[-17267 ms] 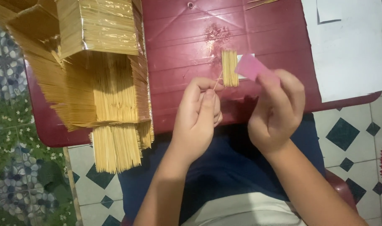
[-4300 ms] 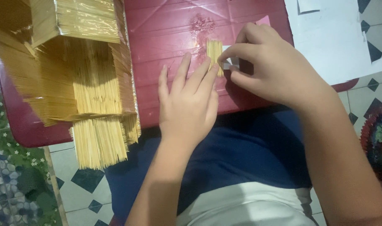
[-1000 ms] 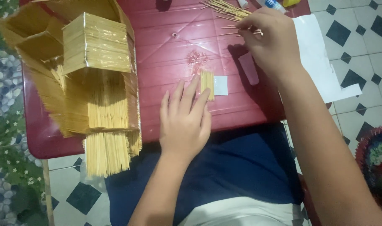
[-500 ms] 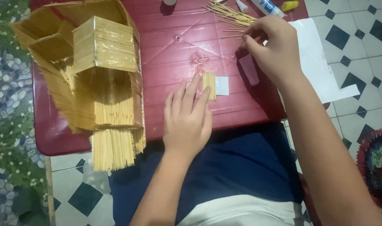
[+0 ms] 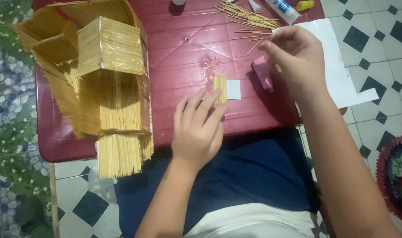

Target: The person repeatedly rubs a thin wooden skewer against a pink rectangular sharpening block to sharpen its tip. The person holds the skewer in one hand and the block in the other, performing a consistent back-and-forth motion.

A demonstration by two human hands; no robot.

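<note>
Your left hand (image 5: 198,130) lies flat, fingers spread, on the red table (image 5: 174,57), fingertips touching the small glued stick panel (image 5: 220,89). Beyond that panel, your right hand (image 5: 298,59) pinches what looks like a single thin stick (image 5: 255,46), near the loose stick pile (image 5: 245,16).

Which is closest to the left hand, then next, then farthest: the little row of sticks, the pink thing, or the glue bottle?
Measured from the left hand:
1. Small flat row of sticks, at its fingertips.
2. Pink block, farther right, beside the right hand.
3. Glue bottle, at the table's far edge.
</note>
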